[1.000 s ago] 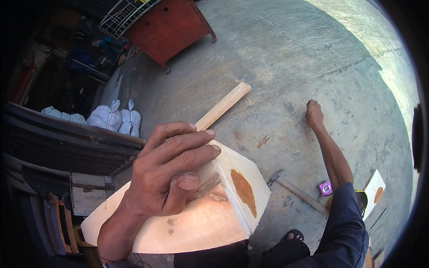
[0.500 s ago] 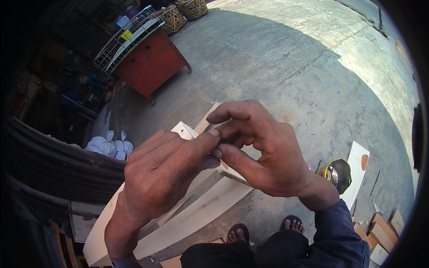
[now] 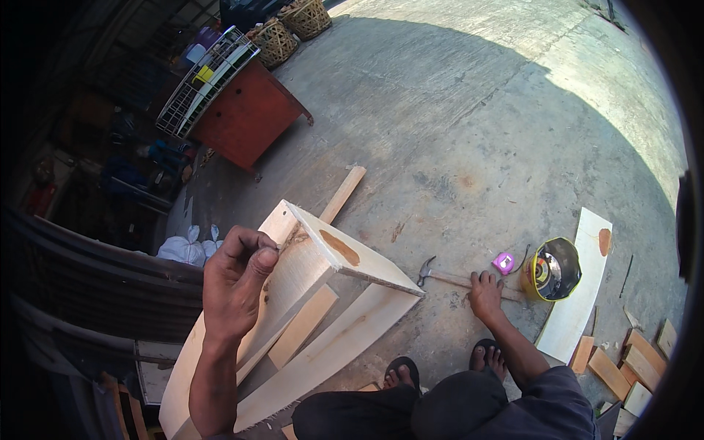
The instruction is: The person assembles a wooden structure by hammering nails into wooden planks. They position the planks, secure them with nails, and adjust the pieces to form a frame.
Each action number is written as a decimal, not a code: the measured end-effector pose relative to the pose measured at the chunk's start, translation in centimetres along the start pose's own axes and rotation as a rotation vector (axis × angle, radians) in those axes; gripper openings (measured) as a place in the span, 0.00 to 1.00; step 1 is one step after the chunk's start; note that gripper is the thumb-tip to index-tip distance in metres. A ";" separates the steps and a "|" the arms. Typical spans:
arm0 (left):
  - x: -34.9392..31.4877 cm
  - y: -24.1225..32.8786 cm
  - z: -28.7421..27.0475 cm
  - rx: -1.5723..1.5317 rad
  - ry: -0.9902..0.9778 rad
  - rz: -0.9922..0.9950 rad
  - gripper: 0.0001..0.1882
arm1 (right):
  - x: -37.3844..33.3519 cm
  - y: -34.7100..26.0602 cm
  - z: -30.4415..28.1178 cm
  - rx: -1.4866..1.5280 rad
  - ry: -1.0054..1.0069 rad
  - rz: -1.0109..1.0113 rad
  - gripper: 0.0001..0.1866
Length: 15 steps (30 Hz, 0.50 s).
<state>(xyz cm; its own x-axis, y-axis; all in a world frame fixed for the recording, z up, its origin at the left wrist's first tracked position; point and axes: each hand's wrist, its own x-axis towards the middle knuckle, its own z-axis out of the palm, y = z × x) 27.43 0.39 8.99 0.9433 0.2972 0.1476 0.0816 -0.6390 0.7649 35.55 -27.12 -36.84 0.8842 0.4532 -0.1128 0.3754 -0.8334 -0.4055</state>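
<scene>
My left hand [image 3: 238, 282] is raised over the left side of a pale wooden box frame [image 3: 359, 323], with thumb and forefinger pinched together. Whatever sits in that pinch is too small to make out. On the concrete floor to the right lies a claw hammer [image 3: 449, 277], its metal head pointing left toward the frame's corner. My right hand [image 3: 485, 295] reaches down to it, fingers closed over the wooden handle. A brown oval mark [image 3: 339, 248] shows on the frame's end board. One loose wooden strip [image 3: 304, 326] slants inside the frame.
Right of the hammer are a pink tape measure [image 3: 504, 262] and a yellow-rimmed bucket [image 3: 555, 270] holding discs. A long white board [image 3: 579, 293] lies beyond, near scattered wood offcuts [image 3: 623, 372]. A red cabinet [image 3: 249, 110] stands at the far left, baskets [image 3: 304, 20] behind it.
My hands, held together before, have parted. The right has gone down and right onto the hammer handle; the left stays up, pinched, slightly further left. The hammer has come into sight.
</scene>
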 end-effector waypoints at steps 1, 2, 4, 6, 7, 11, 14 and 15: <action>-0.1 -0.1 0.3 -0.032 0.026 -0.034 0.15 | -0.3 0.8 1.2 -0.036 -0.079 0.002 0.32; -0.1 -0.1 0.6 0.029 0.029 -0.052 0.15 | -0.4 1.2 1.9 0.038 -0.094 -0.010 0.31; 0.0 0.0 1.4 0.016 0.039 -0.059 0.15 | -0.3 1.2 1.6 0.145 -0.272 0.037 0.28; 0.2 0.1 2.2 0.004 0.070 -0.015 0.14 | -0.1 0.5 0.1 0.224 -0.355 0.104 0.25; 0.2 0.0 2.6 -0.061 0.073 -0.032 0.13 | -0.4 -0.1 -0.9 0.260 -0.397 0.128 0.24; 0.6 -0.9 4.2 -0.260 0.146 -0.026 0.11 | -1.8 -2.1 -6.4 0.565 -0.374 0.091 0.23; 0.8 -1.8 4.6 -0.233 0.236 -0.051 0.09 | -2.4 -3.9 -11.6 0.983 -0.425 0.207 0.24; 0.8 -2.1 4.7 -0.257 0.279 -0.024 0.10 | -2.2 -4.5 -13.4 1.020 -0.390 0.188 0.24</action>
<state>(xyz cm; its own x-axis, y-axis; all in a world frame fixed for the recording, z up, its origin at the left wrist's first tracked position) 29.53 -1.38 4.62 0.8155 0.5144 0.2653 -0.0137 -0.4411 0.8974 35.60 -28.62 -22.61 0.6875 0.5646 -0.4567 -0.3196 -0.3295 -0.8884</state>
